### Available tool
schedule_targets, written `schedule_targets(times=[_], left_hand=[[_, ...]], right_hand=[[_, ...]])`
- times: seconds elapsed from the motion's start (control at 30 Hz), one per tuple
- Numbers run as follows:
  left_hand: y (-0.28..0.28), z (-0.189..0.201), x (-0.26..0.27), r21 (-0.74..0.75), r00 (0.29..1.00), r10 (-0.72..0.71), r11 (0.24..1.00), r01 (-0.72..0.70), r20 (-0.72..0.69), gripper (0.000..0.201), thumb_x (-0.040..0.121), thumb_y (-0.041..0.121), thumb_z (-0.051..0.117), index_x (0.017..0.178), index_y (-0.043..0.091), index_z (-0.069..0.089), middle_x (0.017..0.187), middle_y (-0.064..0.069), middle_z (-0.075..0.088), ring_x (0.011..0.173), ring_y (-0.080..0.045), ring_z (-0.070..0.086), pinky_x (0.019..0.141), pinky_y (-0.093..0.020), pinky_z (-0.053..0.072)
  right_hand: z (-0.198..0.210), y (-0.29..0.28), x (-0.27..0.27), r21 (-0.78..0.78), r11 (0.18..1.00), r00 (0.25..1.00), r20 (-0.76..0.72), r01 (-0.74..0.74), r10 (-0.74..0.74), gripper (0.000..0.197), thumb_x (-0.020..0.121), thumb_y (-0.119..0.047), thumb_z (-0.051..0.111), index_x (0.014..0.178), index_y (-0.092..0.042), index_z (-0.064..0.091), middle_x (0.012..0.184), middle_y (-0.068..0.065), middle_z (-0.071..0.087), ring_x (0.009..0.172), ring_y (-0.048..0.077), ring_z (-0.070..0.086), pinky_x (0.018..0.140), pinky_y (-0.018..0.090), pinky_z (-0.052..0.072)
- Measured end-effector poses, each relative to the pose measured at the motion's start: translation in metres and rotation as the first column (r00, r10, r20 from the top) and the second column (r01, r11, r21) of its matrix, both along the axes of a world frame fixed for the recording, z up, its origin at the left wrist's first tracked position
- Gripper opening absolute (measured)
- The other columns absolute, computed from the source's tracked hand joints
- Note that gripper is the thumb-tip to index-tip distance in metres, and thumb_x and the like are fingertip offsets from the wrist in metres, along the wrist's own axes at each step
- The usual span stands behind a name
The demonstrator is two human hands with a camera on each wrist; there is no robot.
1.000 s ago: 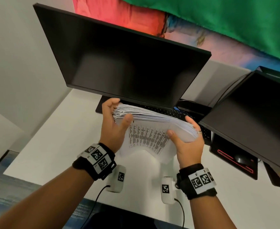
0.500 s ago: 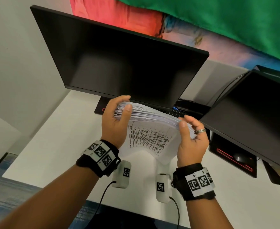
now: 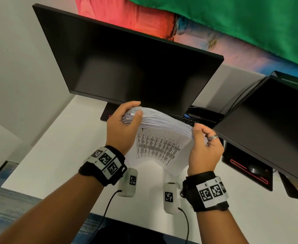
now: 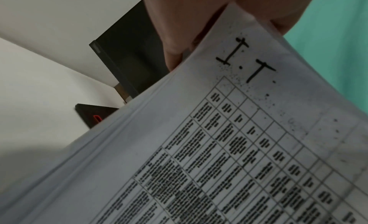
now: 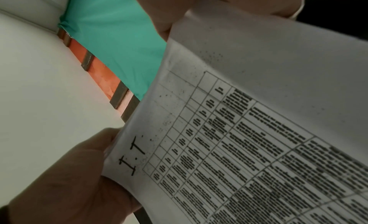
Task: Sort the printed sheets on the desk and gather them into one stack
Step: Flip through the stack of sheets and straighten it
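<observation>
A thick stack of printed sheets (image 3: 159, 138) is held upright above the white desk (image 3: 60, 148), its front sheet showing a table and a handwritten "I.T". My left hand (image 3: 125, 125) grips the stack's left top corner, thumb in front, fingers behind. My right hand (image 3: 202, 147) holds the right side, thumb pressed on the sheet edges at the top. The left wrist view shows the printed sheet (image 4: 239, 148) and my fingers (image 4: 189, 23) at its corner. In the right wrist view the same sheet (image 5: 249, 133) curves, with my left hand (image 5: 75, 180) at its far corner.
A large dark monitor (image 3: 127, 67) stands just behind the stack, and a second monitor (image 3: 271, 124) is at the right. A black keyboard (image 3: 194, 120) lies under the first monitor. A black mouse pad with a mouse (image 3: 250, 171) sits below the right monitor.
The stack has risen slightly and stands more upright. My right thumb has shifted from under the stack's right side up to the top edges of the sheets. My left thumb moved higher on the corner.
</observation>
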State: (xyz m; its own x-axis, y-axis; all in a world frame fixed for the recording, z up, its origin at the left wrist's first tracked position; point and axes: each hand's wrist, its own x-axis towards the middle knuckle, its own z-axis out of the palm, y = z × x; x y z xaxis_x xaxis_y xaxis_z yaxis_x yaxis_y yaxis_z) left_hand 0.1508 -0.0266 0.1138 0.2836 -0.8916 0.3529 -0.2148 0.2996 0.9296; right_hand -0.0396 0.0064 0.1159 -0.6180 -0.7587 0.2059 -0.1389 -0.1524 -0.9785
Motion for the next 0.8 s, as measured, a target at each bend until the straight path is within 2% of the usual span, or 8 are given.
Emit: schedule_targets(times=[0.17,0.23,0.3,0.4,0.5,0.63,0.73,0.8], left_hand=[[-0.004,-0.004,0.000,0.032,0.999,0.008,0.999,-0.007,-0.032,0.022,0.099,0.017,0.053,0.116,0.012,0.065,0.107,0.000,0.070,0.097,-0.005,0.064,0.075,-0.011,0.051],[-0.004,-0.004,0.000,0.049,1.000,0.013,0.999,-0.013,-0.006,0.019,0.099,0.018,0.052,0.111,0.015,0.068,0.103,0.003,0.070,0.094,-0.004,0.064,0.074,-0.011,0.051],[-0.006,-0.002,0.001,0.071,0.998,0.044,0.997,-0.041,-0.035,0.021,0.100,0.016,0.049,0.107,0.016,0.069,0.100,0.004,0.071,0.092,-0.004,0.064,0.073,-0.014,0.051],[-0.006,0.002,0.003,0.074,0.995,-0.045,0.996,0.051,-0.085,0.022,0.099,0.018,0.052,0.119,0.014,0.062,0.106,0.001,0.070,0.094,-0.004,0.064,0.073,-0.012,0.051],[-0.001,0.003,0.007,0.054,0.993,-0.115,0.992,0.115,0.001,0.029,0.094,0.015,0.062,0.123,0.012,0.057,0.103,0.011,0.064,0.093,0.008,0.062,0.072,-0.007,0.049],[-0.003,0.002,0.016,0.018,0.979,-0.142,0.990,0.141,0.148,0.016,0.093,0.015,0.064,0.109,0.018,0.064,0.097,0.017,0.063,0.090,0.011,0.061,0.070,-0.004,0.048],[-0.008,0.002,0.016,0.025,0.991,-0.092,0.996,0.090,0.101,0.013,0.096,0.010,0.058,0.102,0.016,0.067,0.091,0.015,0.066,0.084,0.010,0.061,0.067,-0.005,0.047],[-0.009,0.002,0.016,0.027,0.993,-0.107,0.994,0.105,0.046,0.015,0.096,0.007,0.056,0.106,0.013,0.066,0.095,0.008,0.068,0.087,0.005,0.064,0.069,-0.009,0.050]], right_hand=[[-0.001,0.000,0.002,-0.005,0.999,0.995,0.098,0.036,-0.035,0.015,0.095,-0.010,0.057,0.101,-0.020,0.068,0.077,-0.014,0.073,0.082,0.002,0.067,0.096,0.039,0.053],[-0.001,0.001,0.004,-0.015,0.999,0.996,0.076,0.043,-0.042,0.014,0.093,-0.012,0.063,0.106,-0.017,0.067,0.082,-0.017,0.071,0.089,0.002,0.065,0.104,0.043,0.049],[-0.002,0.001,0.004,-0.015,0.998,0.995,0.074,0.066,-0.065,0.017,0.091,-0.017,0.065,0.107,-0.023,0.066,0.096,-0.015,0.067,0.101,0.010,0.064,0.104,0.046,0.048],[-0.009,0.004,-0.001,-0.043,0.999,0.991,0.131,0.015,-0.009,0.036,0.080,-0.031,0.070,0.114,-0.029,0.058,0.109,-0.006,0.065,0.107,0.014,0.064,0.102,0.039,0.051],[-0.020,0.010,-0.008,0.003,0.986,0.977,0.136,-0.165,0.164,0.057,0.078,-0.008,0.080,0.125,-0.023,0.050,0.110,-0.003,0.064,0.093,0.005,0.069,0.084,0.027,0.057],[-0.027,0.014,-0.014,0.058,0.973,0.963,0.161,-0.225,0.214,0.061,0.075,-0.004,0.082,0.125,-0.022,0.051,0.107,-0.005,0.065,0.091,0.007,0.072,0.075,0.028,0.061],[-0.028,0.013,-0.015,0.049,0.978,0.970,0.147,-0.203,0.194,0.063,0.070,-0.010,0.085,0.121,-0.028,0.052,0.109,-0.005,0.064,0.094,0.010,0.071,0.078,0.032,0.061],[-0.028,0.012,-0.014,0.037,0.978,0.970,0.142,-0.203,0.196,0.064,0.070,-0.008,0.085,0.121,-0.028,0.051,0.107,-0.009,0.063,0.093,0.008,0.071,0.080,0.034,0.061]])
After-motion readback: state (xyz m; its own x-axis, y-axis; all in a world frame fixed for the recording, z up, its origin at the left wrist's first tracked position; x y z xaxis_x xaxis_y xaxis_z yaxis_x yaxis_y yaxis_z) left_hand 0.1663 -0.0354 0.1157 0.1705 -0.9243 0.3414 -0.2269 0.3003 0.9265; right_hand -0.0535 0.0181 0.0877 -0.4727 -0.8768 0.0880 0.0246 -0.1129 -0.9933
